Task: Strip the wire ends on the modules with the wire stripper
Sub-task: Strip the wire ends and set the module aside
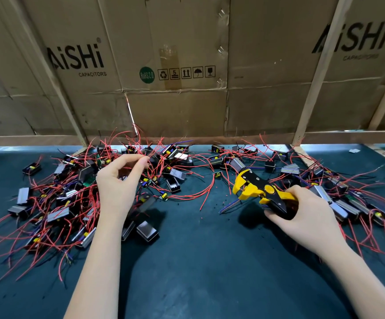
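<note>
A person's left hand [118,180] pinches red wires [149,162] above a heap of modules [56,203] while the right hand [302,210] grips a yellow-and-black wire stripper [259,191] over the dark table [198,261].

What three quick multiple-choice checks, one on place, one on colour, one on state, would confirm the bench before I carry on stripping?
1. Where is the wire stripper?
A. In the right hand
B. Lying in the left pile
C. On the cardboard boxes

2. What colour are most loose wires?
A. Green
B. Red
C. White

3. What is the left hand doing?
A. Lying flat on the mat
B. Gripping the stripper
C. Pinching at wires in the module pile

Answers: 1 A, fingers curl round its black and yellow handles. 2 B, red strands spread across the dark mat. 3 C, thumb and fingertips meet over the tangle.
</note>
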`<state>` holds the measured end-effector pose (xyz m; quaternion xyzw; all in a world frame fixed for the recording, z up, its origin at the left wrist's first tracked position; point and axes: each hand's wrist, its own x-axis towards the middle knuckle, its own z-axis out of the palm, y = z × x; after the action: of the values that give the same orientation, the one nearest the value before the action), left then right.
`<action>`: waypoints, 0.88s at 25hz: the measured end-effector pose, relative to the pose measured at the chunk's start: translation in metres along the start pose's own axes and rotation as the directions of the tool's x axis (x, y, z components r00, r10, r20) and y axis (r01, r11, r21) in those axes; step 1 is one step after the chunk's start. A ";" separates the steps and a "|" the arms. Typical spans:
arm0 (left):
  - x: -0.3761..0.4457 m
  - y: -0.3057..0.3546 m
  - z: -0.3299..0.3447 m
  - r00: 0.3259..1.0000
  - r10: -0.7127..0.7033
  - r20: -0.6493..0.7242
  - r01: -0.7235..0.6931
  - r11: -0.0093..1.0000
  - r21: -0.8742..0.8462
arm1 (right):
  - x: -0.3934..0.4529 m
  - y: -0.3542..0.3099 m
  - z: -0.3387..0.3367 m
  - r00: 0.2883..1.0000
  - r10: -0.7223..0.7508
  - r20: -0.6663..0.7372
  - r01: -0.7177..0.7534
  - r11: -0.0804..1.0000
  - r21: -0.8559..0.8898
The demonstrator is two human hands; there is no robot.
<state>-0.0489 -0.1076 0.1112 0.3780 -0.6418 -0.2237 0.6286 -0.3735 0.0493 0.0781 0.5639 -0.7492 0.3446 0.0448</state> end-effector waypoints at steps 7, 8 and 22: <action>-0.010 0.013 0.018 0.904 -0.108 0.414 0.273 0.891 -0.362 | 0.000 0.001 0.000 1.000 0.004 0.004 -0.004 1.000 0.000; -0.014 0.015 0.025 0.864 -0.088 0.495 0.296 0.885 -0.358 | 0.001 0.001 0.000 1.000 0.006 0.007 -0.006 1.000 0.000; -0.039 0.016 0.057 0.828 0.053 0.559 -0.102 0.993 0.056 | 0.001 0.004 0.002 1.000 0.020 -0.012 -0.020 1.000 0.007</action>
<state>-0.1108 -0.0783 0.0920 0.2961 -0.8205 -0.2710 0.4069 -0.3767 0.0475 0.0755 0.5545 -0.7532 0.3511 0.0438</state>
